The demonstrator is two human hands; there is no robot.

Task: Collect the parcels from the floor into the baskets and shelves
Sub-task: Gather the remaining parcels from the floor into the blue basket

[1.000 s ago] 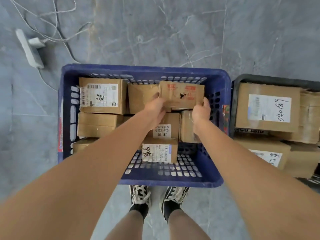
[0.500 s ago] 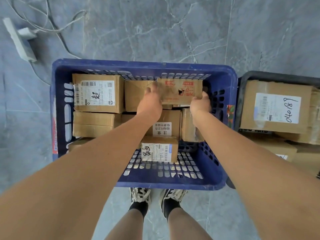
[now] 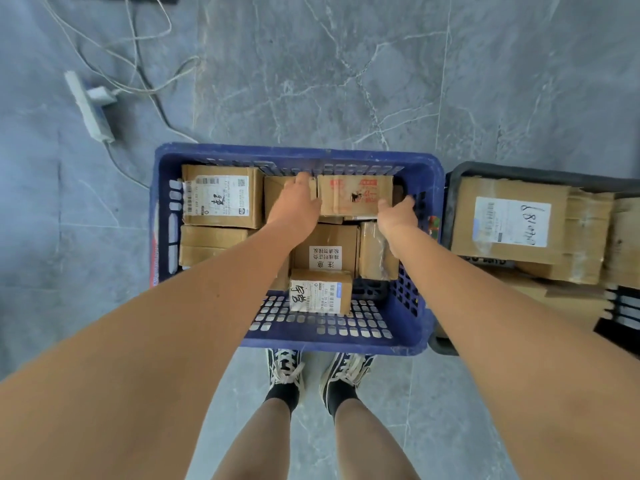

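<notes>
Both hands, left hand (image 3: 298, 202) and right hand (image 3: 398, 216), grip a red-printed parcel (image 3: 355, 195) inside the blue basket (image 3: 298, 152) on grey marble floor (image 3: 346, 81).

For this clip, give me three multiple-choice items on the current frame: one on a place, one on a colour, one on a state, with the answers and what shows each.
1. Where does the brown cardboard parcel with red print sit?
A. at the far wall inside the blue plastic basket
B. on the grey floor
C. in the black plastic basket

2. What colour is the basket directly ahead of the person's feet?
A. green
B. blue
C. white

3. How do the hands meet the red-printed parcel?
A. both hang clear of it
B. only one touches it
C. the left hand and right hand are on its two ends

Answers:
1 A, it lies among the other parcels by the far rim.
2 B, its rim and perforated walls are blue.
3 C, one hand lies at each end, fingers against the cardboard.
</notes>
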